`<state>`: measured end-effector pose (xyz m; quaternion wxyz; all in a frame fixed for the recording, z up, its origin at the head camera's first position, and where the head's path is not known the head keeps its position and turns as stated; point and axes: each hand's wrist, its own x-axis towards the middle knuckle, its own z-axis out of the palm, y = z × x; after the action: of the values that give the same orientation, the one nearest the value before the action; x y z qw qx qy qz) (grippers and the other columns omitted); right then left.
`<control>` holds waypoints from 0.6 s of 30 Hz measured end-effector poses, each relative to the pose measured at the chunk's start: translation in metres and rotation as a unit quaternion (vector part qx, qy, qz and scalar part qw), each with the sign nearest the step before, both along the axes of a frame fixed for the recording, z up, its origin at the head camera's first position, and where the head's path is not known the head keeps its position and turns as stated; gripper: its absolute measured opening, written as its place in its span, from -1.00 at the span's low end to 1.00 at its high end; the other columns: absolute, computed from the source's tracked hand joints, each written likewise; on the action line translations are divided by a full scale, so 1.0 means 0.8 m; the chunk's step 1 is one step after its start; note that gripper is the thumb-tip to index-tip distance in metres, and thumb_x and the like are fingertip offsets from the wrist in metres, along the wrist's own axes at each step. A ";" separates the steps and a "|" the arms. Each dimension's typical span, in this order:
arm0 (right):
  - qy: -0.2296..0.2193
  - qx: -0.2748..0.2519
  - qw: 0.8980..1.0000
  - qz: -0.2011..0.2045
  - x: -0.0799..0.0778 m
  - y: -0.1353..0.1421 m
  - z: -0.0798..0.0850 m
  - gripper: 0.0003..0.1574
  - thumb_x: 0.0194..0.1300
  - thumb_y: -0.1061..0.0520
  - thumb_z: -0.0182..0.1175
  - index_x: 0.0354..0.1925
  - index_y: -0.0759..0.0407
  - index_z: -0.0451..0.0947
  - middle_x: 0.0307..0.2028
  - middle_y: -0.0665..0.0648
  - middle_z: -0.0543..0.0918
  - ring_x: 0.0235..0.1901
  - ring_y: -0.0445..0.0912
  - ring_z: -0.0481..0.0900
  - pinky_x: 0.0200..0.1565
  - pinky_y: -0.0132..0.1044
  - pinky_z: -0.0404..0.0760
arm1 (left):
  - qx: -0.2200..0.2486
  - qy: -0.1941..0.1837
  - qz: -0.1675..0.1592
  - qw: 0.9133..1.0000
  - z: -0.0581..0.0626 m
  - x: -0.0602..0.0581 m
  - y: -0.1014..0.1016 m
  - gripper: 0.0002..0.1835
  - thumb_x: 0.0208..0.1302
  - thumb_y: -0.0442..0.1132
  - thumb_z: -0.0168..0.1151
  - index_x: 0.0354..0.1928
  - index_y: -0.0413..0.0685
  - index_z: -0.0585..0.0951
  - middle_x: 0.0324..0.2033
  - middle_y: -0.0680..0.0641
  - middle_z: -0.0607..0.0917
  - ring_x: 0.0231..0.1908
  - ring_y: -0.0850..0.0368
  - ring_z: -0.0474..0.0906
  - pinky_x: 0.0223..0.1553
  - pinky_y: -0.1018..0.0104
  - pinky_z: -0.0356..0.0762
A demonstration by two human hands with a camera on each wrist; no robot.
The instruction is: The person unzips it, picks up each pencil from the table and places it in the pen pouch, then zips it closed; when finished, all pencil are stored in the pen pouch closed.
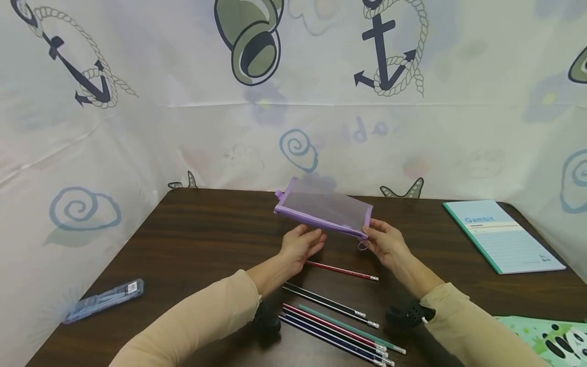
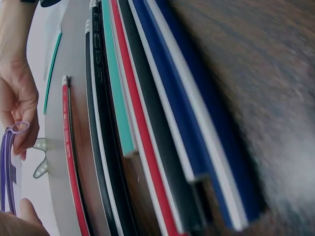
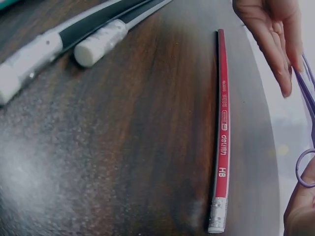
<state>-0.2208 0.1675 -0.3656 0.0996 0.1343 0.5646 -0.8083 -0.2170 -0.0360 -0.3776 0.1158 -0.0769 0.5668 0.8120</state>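
A purple-edged mesh zip pouch (image 1: 325, 204) is held up over the far part of the table. My right hand (image 1: 387, 242) pinches its near right corner, close to the purple zip-pull ring (image 1: 363, 245). Below the pouch's front edge is my left hand (image 1: 300, 247), fingers extended, thumb right at the zip edge; in the right wrist view its fingers (image 3: 273, 44) look fairly straight. Under the hands lie a red pencil (image 3: 222, 123), two black pencils (image 1: 323, 300) and a group of several pencils in blue, black, red and green (image 2: 162, 113), erasers toward the right.
A clear blue plastic case (image 1: 107, 300) lies at the left table edge. A notebook (image 1: 504, 237) lies at the back right, and a green panda-print item (image 1: 550, 336) at the front right. White printed cloth (image 1: 206, 142) hangs around the brown table (image 1: 206, 224).
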 end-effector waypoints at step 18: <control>-0.004 -0.015 0.999 0.034 0.004 -0.006 -0.009 -0.63 0.33 0.40 0.01 0.07 0.30 0.19 -0.34 0.05 0.52 -0.42 -0.24 0.57 -0.32 -0.46 0.63 | 0.023 0.032 0.080 0.996 -0.005 -0.011 0.027 -0.52 0.10 -0.69 0.05 0.07 -0.25 0.40 -0.45 -0.01 0.53 -0.48 0.24 0.55 -0.26 0.27 0.69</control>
<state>-0.2180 0.1627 -0.3731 0.1312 0.1172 0.5565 -0.8120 -0.2258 -0.0147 -0.3817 0.0339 -0.0939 0.5433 0.8336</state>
